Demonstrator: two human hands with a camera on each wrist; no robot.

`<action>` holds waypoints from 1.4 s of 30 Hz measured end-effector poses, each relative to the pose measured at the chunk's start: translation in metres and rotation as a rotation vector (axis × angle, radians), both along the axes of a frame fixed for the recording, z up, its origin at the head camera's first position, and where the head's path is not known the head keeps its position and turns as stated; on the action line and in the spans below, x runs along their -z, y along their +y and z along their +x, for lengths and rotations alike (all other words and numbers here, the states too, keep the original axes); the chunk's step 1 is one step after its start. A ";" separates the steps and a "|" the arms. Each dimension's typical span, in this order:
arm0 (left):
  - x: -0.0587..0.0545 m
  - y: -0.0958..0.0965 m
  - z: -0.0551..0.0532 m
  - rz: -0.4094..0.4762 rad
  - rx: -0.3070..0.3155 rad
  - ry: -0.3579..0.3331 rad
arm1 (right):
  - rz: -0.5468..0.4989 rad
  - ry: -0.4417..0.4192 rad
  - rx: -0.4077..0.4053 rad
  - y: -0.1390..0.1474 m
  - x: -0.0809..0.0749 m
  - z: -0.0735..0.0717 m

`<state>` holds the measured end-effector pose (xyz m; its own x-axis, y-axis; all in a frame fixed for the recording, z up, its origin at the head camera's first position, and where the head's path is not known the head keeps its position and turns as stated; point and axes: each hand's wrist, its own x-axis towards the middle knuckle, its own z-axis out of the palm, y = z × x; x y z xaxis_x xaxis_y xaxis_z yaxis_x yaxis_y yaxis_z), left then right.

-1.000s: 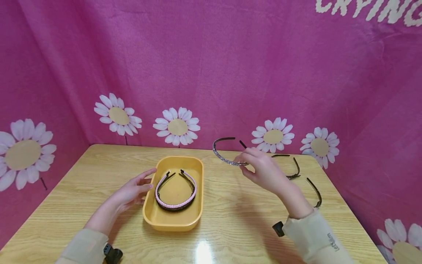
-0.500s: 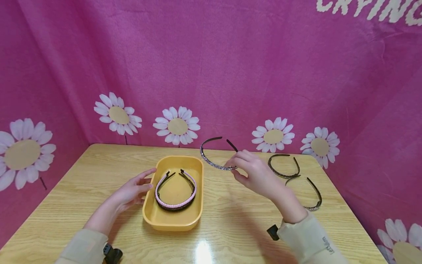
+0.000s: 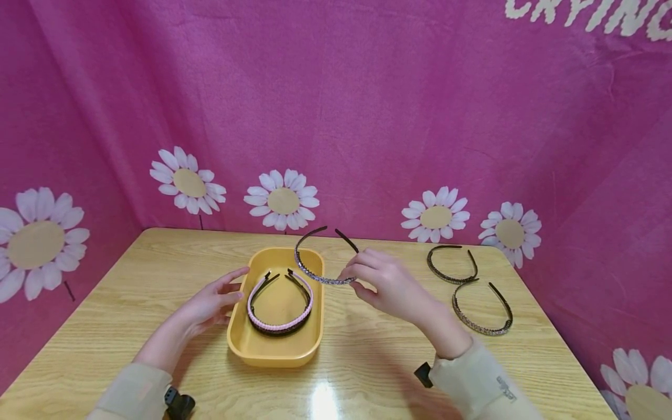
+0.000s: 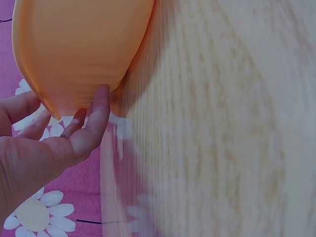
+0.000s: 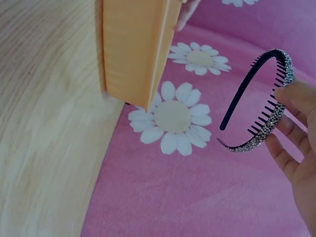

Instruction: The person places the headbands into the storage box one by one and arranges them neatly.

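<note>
My right fingers (image 3: 362, 272) pinch the glittery headband (image 5: 269, 126) near the yellow tray's (image 3: 278, 350) right rim; dipping early could snag it. My left fingers (image 4: 98, 113), spread, touch the tray.

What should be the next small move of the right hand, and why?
Probably move left and lower the glittery silver, black-toothed curved headband into the yellow, rounded rectangular plastic tray: the right hand pinches it near the tray's rim, while a pink headband and a black headband lie inside.

Headbands (image 3: 275, 328) in tray (image 3: 275, 350), tray on table (image 3: 157, 262), more headbands (image 3: 490, 332) right, curtain (image 3: 325, 105) behind
</note>
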<state>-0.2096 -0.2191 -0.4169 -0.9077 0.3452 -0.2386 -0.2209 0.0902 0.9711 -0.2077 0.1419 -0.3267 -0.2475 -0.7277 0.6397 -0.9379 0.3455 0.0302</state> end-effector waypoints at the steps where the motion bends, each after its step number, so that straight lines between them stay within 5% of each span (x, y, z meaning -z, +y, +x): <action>1: 0.000 0.000 0.000 0.001 -0.001 0.000 | 0.005 -0.004 -0.007 -0.002 0.001 0.000; 26: -0.002 0.001 0.000 0.014 0.003 0.002 | 0.042 -0.023 -0.135 -0.038 0.039 -0.006; 42: -0.002 0.002 0.001 0.008 -0.016 -0.007 | 0.125 -0.104 -0.098 -0.061 0.061 -0.006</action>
<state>-0.2086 -0.2175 -0.4153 -0.9114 0.3331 -0.2418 -0.2287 0.0786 0.9703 -0.2137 0.0809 -0.3877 -0.2318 -0.8235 0.5178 -0.9671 0.2524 -0.0315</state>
